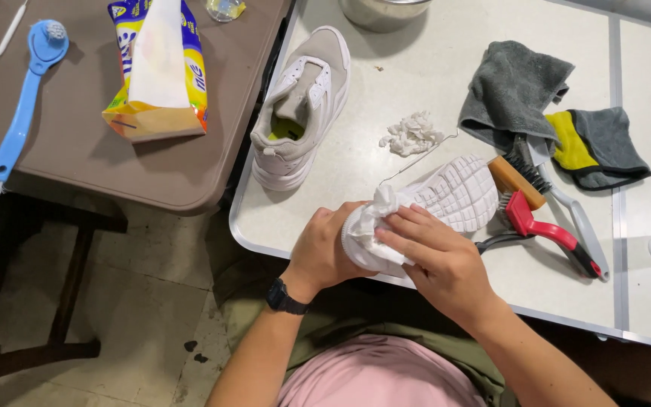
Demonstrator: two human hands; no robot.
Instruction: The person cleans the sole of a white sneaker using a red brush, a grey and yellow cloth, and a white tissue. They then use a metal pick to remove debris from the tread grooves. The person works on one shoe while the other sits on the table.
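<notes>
The left hand (324, 252), a dark watch at its wrist, cups the heel of an upturned white shoe (446, 200) at the table's (340, 181) near edge, fingers wrapped round it; the right hand (435, 256) presses a crumpled white tissue (374, 218) onto the sole, fingers together; beyond lie two brushes (525, 200), one tissue wad (412, 134), two grey cloths (514, 90), and a second shoe (299, 105) upright.

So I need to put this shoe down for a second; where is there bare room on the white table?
Bare patches: between the upright shoe and the grey cloth, above the tissue wad; also the near edge below the red-handled brush. It is crowded around the brushes and cloths.
</notes>
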